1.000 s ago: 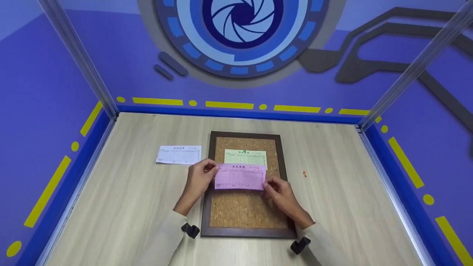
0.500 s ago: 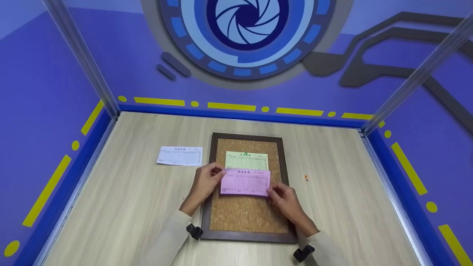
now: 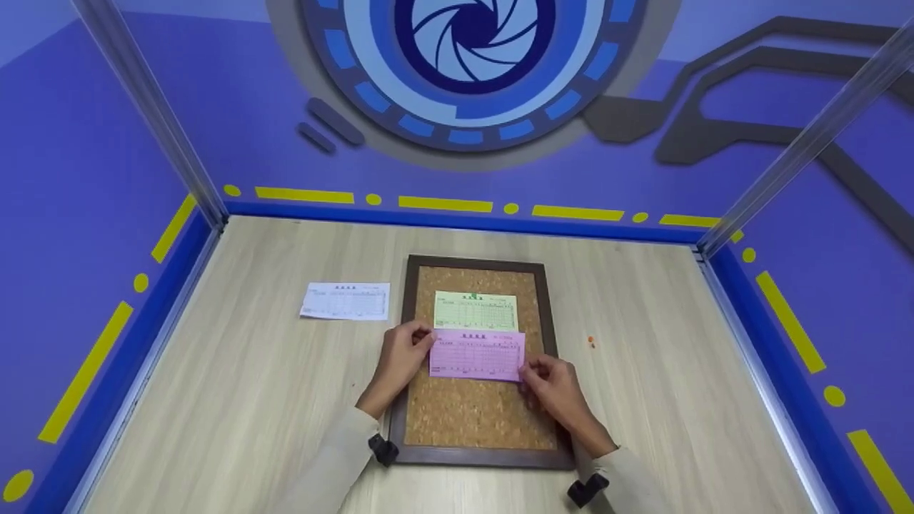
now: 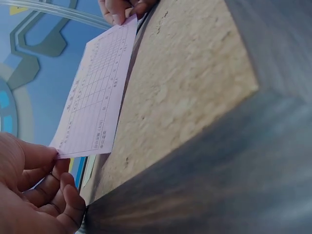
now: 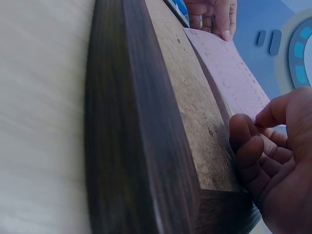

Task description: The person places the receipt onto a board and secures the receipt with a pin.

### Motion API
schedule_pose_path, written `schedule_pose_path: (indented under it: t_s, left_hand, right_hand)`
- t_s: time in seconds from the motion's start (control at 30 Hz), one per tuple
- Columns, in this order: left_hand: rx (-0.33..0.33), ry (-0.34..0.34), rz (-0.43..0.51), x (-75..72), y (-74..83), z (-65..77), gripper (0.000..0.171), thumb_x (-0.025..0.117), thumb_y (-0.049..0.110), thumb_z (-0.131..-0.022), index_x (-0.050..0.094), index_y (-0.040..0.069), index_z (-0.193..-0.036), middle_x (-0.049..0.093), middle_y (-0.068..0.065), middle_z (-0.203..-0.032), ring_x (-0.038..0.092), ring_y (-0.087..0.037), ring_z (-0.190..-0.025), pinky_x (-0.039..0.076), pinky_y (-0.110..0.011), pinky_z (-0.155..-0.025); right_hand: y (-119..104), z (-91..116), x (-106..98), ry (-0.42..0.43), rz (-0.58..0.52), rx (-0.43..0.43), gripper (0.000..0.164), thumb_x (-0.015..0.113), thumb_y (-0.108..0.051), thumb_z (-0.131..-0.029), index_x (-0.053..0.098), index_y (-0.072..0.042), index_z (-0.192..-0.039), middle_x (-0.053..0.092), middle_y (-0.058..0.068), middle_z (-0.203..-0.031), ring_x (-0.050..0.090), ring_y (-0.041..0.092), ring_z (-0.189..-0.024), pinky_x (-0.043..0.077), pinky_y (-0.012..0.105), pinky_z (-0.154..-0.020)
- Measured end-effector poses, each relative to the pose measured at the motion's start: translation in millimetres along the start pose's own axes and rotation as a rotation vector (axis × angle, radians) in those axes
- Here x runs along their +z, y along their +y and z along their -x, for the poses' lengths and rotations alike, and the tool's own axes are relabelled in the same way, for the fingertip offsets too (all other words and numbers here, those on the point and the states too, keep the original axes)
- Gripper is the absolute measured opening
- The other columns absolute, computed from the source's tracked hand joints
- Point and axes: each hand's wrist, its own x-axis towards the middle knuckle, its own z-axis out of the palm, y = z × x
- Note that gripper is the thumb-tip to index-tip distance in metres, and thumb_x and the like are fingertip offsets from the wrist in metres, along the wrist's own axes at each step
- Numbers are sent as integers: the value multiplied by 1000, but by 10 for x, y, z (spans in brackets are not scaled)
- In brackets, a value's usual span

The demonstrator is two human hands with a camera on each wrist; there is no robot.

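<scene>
A pink printed slip [image 3: 477,356] is stretched between both hands over a cork board [image 3: 478,417] with a dark wooden frame. My left hand [image 3: 401,357] pinches its left side near the upper corner. At the right side, my right hand [image 3: 560,392] pinches the slip's lower corner between thumb and finger. In the left wrist view the pink slip [image 4: 97,92] is raised a little off the cork. Just above it in the head view, a green slip [image 3: 475,311] lies on the board, with a green pin [image 3: 473,295] at its top edge.
A white printed slip [image 3: 345,300] lies on the table [image 3: 271,400] left of the board. Small orange bits [image 3: 591,342] lie right of it. Blue-purple walls [image 3: 607,178] enclose the table at the back and sides.
Both hands have brought the pink slip down toward the near side and slightly right. It covered the green slip's lower part before; now more of the green slip shows.
</scene>
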Motion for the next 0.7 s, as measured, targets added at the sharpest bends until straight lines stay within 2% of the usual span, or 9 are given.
schedule_pose_path:
  t_s: [0.17, 0.27, 0.47, 0.7]
  left_hand:
    - [-16, 36, -63, 57, 20, -9, 6, 76, 0, -98, 77, -5, -96, 75, -8, -86, 65, -14, -75, 54, -27, -66]
    - [-19, 49, -103, 96, 25, -23, 6, 78, 1, -97, 77, -4, -94, 75, -8, -85, 66, -15, -75, 55, -30, -67]
    - [-24, 61, -164, 129, 8, -55, 6, 76, 2, -98, 78, -3, -95, 75, -7, -85, 65, -15, -75, 55, -34, -69]
    - [-11, 52, -199, 121, -24, -68, 6, 76, 3, -98, 78, -1, -93, 73, -6, -84, 63, -15, -75, 53, -32, -67]
  right_hand:
    - [-14, -13, -3, 46, 45, 5, 12, 68, -4, -103, 73, -1, -93, 68, 7, -70, 58, 16, -50, 42, 22, -43]
    - [-27, -23, 2, 73, 68, 35, 13, 68, -3, -102, 73, -1, -90, 67, 5, -67, 56, 14, -51, 41, 22, -44]
    - [-33, -57, 29, 77, 101, 59, 15, 68, -3, -99, 72, -1, -85, 65, 3, -65, 54, 12, -50, 40, 22, -44]
    - [-21, -112, 53, 100, 171, 71, 14, 69, -3, -96, 71, -4, -82, 64, 0, -64, 53, 10, -50, 38, 21, -44]
